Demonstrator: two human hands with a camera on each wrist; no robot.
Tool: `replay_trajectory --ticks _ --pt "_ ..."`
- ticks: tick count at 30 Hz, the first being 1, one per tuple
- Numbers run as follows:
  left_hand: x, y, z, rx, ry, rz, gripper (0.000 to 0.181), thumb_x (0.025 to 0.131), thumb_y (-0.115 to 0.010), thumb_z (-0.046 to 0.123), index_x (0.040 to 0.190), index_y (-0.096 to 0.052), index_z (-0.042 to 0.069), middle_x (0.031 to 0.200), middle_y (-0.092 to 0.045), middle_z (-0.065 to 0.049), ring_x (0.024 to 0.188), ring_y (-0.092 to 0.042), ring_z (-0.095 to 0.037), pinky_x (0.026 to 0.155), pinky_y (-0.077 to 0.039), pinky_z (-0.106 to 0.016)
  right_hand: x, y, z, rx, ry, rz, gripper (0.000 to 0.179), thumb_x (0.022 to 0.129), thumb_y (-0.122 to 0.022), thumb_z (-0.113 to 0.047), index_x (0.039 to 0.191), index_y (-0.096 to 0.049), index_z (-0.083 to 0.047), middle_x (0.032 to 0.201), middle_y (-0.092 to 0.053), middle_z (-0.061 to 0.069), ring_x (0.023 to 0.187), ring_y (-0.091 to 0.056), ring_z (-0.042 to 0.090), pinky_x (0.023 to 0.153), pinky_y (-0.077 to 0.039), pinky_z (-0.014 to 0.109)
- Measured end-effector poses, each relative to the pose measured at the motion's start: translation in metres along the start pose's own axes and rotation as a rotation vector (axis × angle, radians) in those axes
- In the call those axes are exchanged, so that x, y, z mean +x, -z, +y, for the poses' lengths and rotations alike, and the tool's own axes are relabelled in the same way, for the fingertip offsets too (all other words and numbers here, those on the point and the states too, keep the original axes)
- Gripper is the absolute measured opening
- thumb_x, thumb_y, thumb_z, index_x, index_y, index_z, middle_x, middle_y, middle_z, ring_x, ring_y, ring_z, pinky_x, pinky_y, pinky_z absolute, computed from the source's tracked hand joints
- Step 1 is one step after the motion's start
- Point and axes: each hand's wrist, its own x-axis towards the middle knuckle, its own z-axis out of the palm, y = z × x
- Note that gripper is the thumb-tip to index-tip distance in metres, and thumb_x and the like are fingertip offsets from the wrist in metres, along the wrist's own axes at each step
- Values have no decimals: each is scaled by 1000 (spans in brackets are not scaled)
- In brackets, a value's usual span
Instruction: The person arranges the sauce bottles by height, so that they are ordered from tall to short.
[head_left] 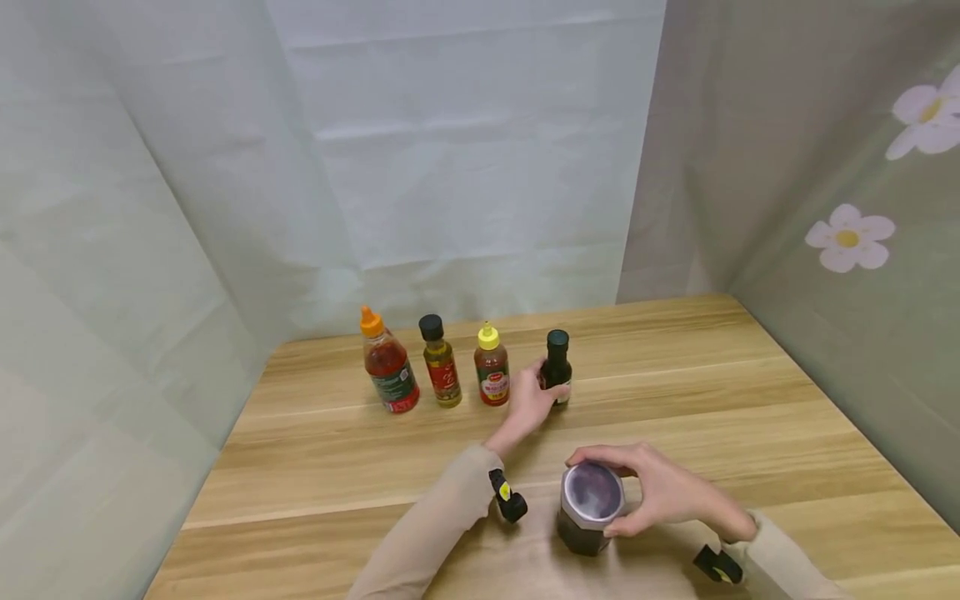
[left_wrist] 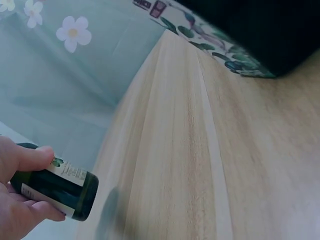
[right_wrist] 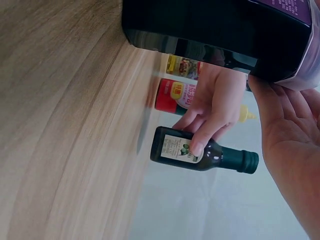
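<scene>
My left hand (head_left: 528, 404) grips a small dark green olive oil bottle (head_left: 557, 367) with a black cap at the back of the table. In the left wrist view, thumb and fingers wrap the pale label of the oil bottle (left_wrist: 55, 187); a shadow lies beside its base, and I cannot tell whether it touches the wood. Nearer the front, my right hand (head_left: 663, 487) holds a dark faceted jar (head_left: 581, 536) by its purplish lid, thumb and fingers on opposite sides. Floral print shows low on the jar (left_wrist: 215, 42) in the left wrist view.
Left of the oil bottle stand a yellow-capped sauce bottle (head_left: 492, 375), a black-capped oil bottle (head_left: 441, 367) and an orange-tipped red sauce bottle (head_left: 390, 371). Pale cloth (head_left: 480, 167) hangs behind the wooden table (head_left: 315, 467), with flower-printed cloth (head_left: 885, 333) at the right.
</scene>
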Motion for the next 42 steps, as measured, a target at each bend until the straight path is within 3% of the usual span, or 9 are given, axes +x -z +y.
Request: replay_trajectory --ticks 7,15,22,35,42 --pt "5 -6 -2 1 59 52 47 84 -73 8 126 -55 -4 117 -67 -20 108 -64 -29 95 -52 -40 0 -1 2 4 -12 0 75 72 -85 -26 136 -50 -8 127 -64 4 115 -61 9 95 -53 28" --pt "7 -10 -6 19 83 87 48 85 -73 7 128 -54 -2 121 -65 -21 111 -63 -30 95 -52 -41 0 -2 2 28 -29 -18 75 74 -84 -25 137 -49 -6 129 -63 4 116 -60 10 97 -52 28" --pt "8 -11 -8 4 77 157 45 83 -74 5 124 -57 -1 118 -67 -21 109 -64 -30 94 -52 -42 1 -2 2 40 -27 -24 75 75 -83 -24 138 -47 -5 130 -62 6 117 -59 11 99 -51 28" --pt "4 -14 -6 12 92 165 45 83 -73 3 125 -56 -2 120 -65 -22 112 -63 -33 98 -51 -44 -4 -5 -3 69 -31 -36 74 80 -79 -18 142 -41 -7 134 -56 5 122 -54 10 103 -46 24" --pt "4 -15 -10 94 90 168 50 84 -73 7 130 -54 -2 124 -63 -23 114 -62 -34 99 -51 -44 -3 -5 -6 68 -48 -32 79 75 -83 -16 141 -42 -3 135 -56 7 124 -53 9 104 -45 24"
